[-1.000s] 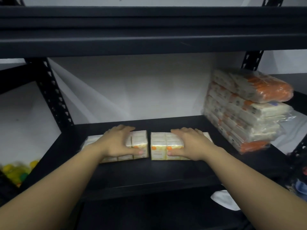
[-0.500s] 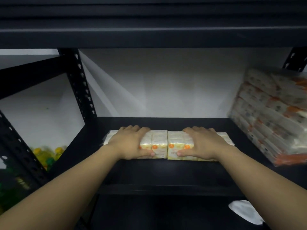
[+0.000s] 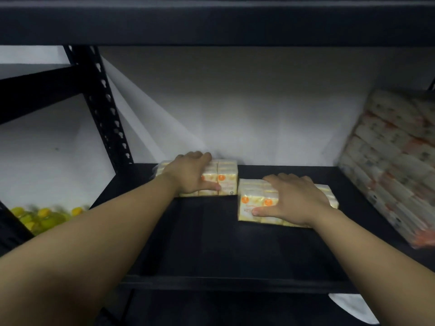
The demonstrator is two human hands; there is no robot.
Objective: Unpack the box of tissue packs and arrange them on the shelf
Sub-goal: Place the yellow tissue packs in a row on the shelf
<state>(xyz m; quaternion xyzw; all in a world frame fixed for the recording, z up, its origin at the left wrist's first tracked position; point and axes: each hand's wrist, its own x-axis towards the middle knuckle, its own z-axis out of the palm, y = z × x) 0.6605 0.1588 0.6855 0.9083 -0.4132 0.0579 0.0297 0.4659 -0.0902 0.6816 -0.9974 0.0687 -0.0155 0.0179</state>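
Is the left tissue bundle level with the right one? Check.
No: the left tissue bundle sits farther back on the shelf than the right tissue bundle.

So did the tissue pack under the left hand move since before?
Yes. The left tissue pack slid back toward the wall, behind the right pack; the left hand grips it.

2 bare forearms, no sleeves visible up to the frame edge; left hand (image 3: 191, 176) and right hand (image 3: 295, 200) without rings, watches or gloves.
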